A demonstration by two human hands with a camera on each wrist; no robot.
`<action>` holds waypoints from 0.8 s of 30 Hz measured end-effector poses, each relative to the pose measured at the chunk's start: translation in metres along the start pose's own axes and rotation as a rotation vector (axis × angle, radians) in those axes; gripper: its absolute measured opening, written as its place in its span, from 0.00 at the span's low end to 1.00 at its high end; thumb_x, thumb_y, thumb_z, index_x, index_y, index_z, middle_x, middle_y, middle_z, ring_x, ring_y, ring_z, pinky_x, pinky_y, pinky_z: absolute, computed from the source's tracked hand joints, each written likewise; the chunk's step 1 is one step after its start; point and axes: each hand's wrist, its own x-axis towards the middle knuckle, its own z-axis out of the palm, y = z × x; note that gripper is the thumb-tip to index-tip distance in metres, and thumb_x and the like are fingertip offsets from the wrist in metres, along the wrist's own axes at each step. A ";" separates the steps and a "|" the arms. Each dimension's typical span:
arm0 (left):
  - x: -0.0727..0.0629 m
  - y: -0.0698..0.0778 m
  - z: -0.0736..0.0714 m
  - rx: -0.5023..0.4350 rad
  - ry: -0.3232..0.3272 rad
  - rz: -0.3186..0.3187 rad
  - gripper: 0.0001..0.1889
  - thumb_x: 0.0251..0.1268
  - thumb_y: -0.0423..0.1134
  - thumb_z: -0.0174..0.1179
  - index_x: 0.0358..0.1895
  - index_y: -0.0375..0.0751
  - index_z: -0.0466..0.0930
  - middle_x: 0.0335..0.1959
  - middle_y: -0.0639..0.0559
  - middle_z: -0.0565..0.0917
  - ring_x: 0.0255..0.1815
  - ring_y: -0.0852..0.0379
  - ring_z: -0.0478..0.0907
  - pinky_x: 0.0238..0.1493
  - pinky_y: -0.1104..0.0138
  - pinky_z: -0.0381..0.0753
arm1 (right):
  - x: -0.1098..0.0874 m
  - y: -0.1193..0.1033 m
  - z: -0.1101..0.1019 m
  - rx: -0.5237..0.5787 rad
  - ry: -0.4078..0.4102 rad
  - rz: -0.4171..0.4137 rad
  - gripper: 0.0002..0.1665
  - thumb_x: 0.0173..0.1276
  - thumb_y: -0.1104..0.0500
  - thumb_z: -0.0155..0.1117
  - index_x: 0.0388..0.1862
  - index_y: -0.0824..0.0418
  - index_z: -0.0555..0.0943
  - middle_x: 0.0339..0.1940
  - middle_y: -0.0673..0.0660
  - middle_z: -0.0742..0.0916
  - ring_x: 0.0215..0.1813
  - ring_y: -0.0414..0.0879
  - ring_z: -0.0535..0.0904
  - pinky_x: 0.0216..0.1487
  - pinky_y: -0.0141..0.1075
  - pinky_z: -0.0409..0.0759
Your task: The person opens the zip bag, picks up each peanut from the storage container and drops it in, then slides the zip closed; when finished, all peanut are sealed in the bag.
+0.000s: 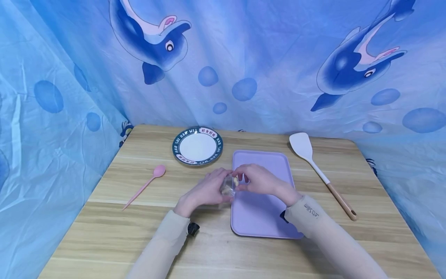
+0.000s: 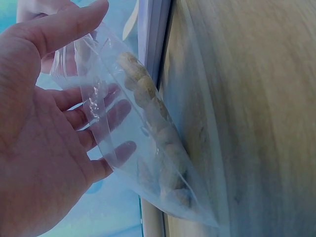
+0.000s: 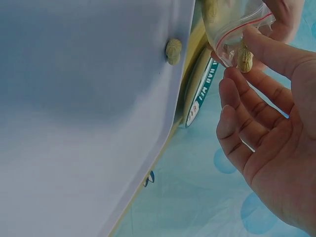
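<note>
My left hand (image 1: pixel 209 189) holds a clear zip bag (image 2: pixel 133 128) just off the left edge of the purple tray (image 1: pixel 265 219). Several unshelled peanuts (image 2: pixel 170 153) lie along the lower side of the bag in the left wrist view. At the bag's mouth, marked by a red zip line, my right hand (image 1: pixel 259 179) pinches a single peanut (image 3: pixel 245 58) between thumb and fingertips. Another peanut (image 3: pixel 173 51) rests on the tray near its rim in the right wrist view; in the head view my hands hide that spot.
Behind my hands stands a white plate (image 1: pixel 198 146) with a dark green lettered rim. A pink spoon (image 1: pixel 159 171) lies to the left. Right of the tray is a white spatula (image 1: pixel 302 146) with a wooden handle. A blue dolphin-print curtain (image 1: pixel 223 58) hangs behind the wooden table (image 1: pixel 139 232).
</note>
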 end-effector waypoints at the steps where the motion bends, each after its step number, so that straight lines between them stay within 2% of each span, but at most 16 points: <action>1: 0.000 0.000 0.000 -0.005 0.003 0.002 0.45 0.49 0.49 0.77 0.70 0.39 0.67 0.60 0.48 0.76 0.61 0.52 0.71 0.67 0.49 0.66 | 0.000 0.000 0.000 0.000 0.000 0.000 0.24 0.58 0.56 0.78 0.53 0.62 0.84 0.34 0.53 0.85 0.34 0.47 0.79 0.35 0.36 0.76; 10: -0.001 -0.001 -0.002 -0.005 0.028 0.006 0.45 0.47 0.49 0.78 0.70 0.39 0.67 0.60 0.49 0.76 0.61 0.52 0.71 0.67 0.48 0.66 | -0.001 0.001 -0.001 0.003 0.008 0.003 0.23 0.60 0.56 0.76 0.52 0.62 0.84 0.36 0.53 0.86 0.35 0.47 0.80 0.35 0.35 0.77; 24: 0.000 -0.002 -0.005 -0.018 0.028 -0.006 0.46 0.48 0.50 0.78 0.70 0.36 0.66 0.61 0.46 0.76 0.62 0.51 0.71 0.68 0.47 0.65 | -0.001 0.008 -0.006 0.028 0.024 0.032 0.20 0.60 0.57 0.77 0.50 0.61 0.85 0.36 0.52 0.86 0.34 0.44 0.80 0.36 0.35 0.78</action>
